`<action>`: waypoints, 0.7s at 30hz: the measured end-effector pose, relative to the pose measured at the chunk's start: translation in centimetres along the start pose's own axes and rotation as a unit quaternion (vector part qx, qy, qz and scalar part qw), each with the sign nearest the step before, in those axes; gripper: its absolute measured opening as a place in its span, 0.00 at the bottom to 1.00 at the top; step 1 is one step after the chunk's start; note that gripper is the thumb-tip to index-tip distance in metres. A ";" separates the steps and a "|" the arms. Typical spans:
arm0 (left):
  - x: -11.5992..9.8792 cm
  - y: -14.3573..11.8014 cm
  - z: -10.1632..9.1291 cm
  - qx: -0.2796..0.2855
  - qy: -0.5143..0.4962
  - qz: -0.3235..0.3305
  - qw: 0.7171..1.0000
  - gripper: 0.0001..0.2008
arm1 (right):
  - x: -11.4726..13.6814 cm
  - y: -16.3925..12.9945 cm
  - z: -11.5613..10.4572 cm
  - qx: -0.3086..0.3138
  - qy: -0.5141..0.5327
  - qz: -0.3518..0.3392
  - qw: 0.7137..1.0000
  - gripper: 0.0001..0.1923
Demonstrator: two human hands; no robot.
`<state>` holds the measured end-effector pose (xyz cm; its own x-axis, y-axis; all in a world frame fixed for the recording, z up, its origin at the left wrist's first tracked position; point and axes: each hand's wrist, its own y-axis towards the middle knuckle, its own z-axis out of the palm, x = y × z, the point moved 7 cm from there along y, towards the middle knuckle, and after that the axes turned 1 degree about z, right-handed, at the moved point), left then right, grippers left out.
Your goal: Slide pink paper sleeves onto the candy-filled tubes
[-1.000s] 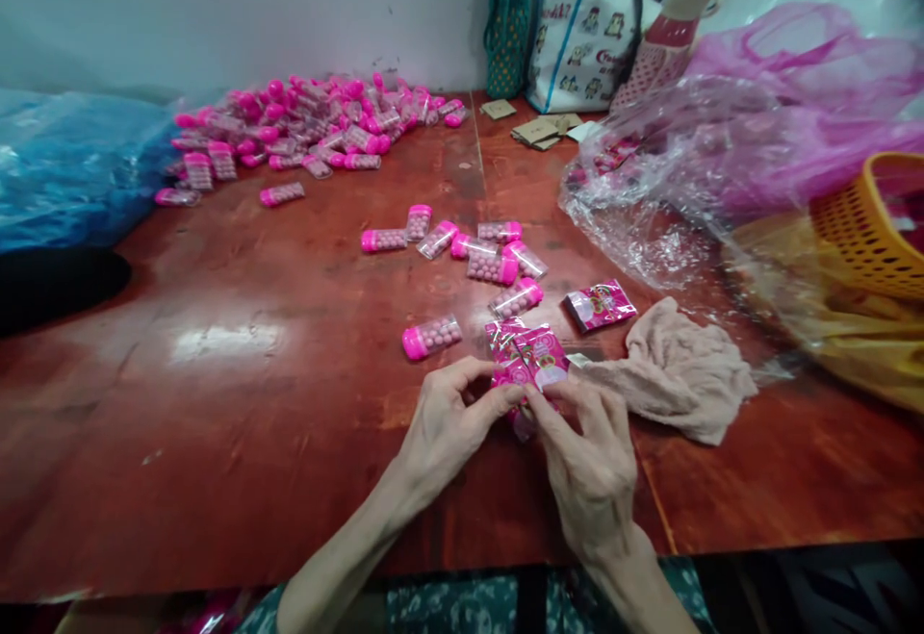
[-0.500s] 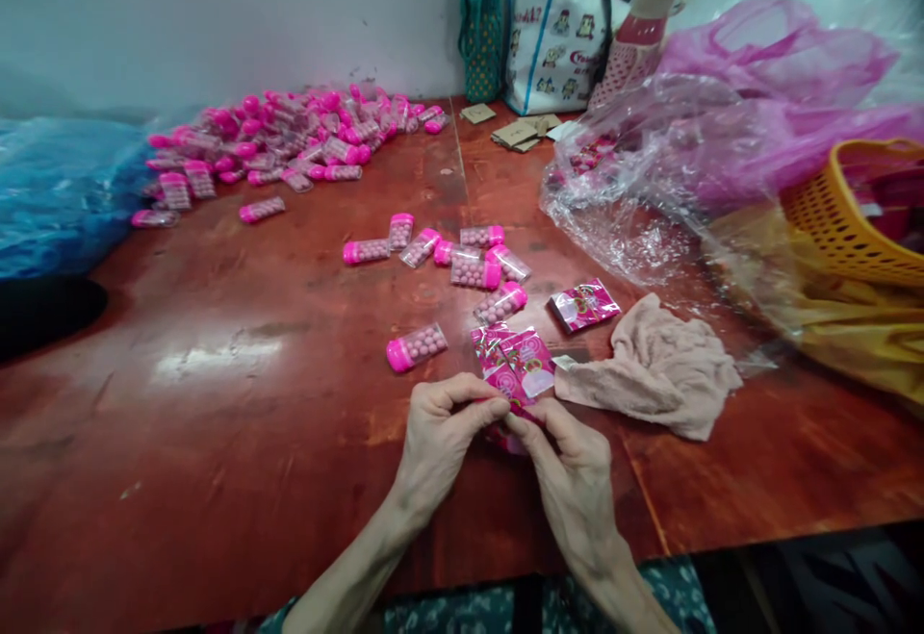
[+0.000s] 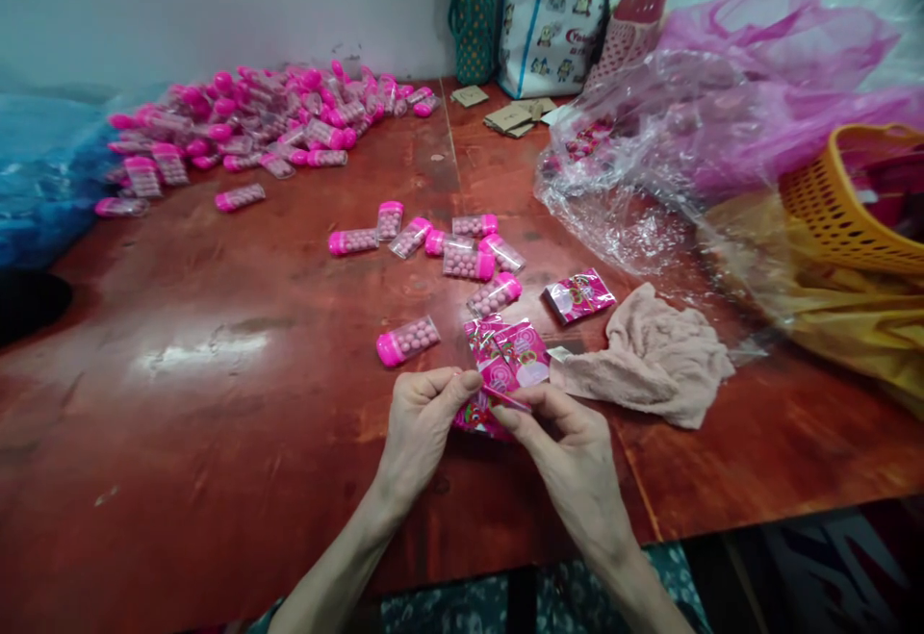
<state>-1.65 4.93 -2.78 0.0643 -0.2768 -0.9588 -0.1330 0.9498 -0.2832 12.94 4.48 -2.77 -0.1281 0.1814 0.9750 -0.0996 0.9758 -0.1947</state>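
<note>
My left hand (image 3: pixel 419 422) and my right hand (image 3: pixel 574 456) pinch a small stack of pink printed sachets (image 3: pixel 505 360) between thumbs and fingers, just above the red-brown table (image 3: pixel 217 403). A clear capsule with a pink cap, filled with pink balls (image 3: pixel 406 340), lies just left of the sachets. Several more such capsules (image 3: pixel 448 244) lie a little farther back. One loose pink sachet (image 3: pixel 579 294) rests to the right of them.
A beige cloth (image 3: pixel 660 355) lies right of my hands. A large heap of pink capsules (image 3: pixel 245 129) fills the back left. Crumpled clear and pink plastic bags (image 3: pixel 685 124), an orange basket (image 3: pixel 844 196), blue plastic (image 3: pixel 36 172) and tote bags (image 3: pixel 549 18) ring the table.
The view has shifted slightly, and my hands have worked the sachet stack; the thumbs now pinch its lower edge with one sachet peeled slightly apart.
</note>
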 end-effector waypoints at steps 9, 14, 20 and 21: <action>0.9 -0.2 0.4 0.053 -0.122 -0.032 0.991 0.17 | 0.5 -0.1 -0.4 -0.050 -0.085 -0.073 0.992 0.13; 1.0 -0.5 0.6 0.061 -0.157 -0.079 0.983 0.15 | 0.6 0.0 -0.6 -0.051 -0.097 -0.097 0.989 0.13; 0.7 -0.6 0.6 0.098 -0.157 -0.092 0.978 0.12 | 0.2 0.1 -0.8 -0.052 -0.088 -0.090 0.991 0.13; 0.7 -0.5 0.5 0.099 -0.153 -0.091 0.979 0.11 | 0.2 0.1 -0.9 -0.049 -0.089 -0.088 0.991 0.14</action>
<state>-1.01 4.30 -3.29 0.3662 -0.4172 -0.8318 0.1016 0.9065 -0.4099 13.74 4.76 -2.51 -0.2911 -0.0076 0.9567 -0.0398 0.9992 -0.0041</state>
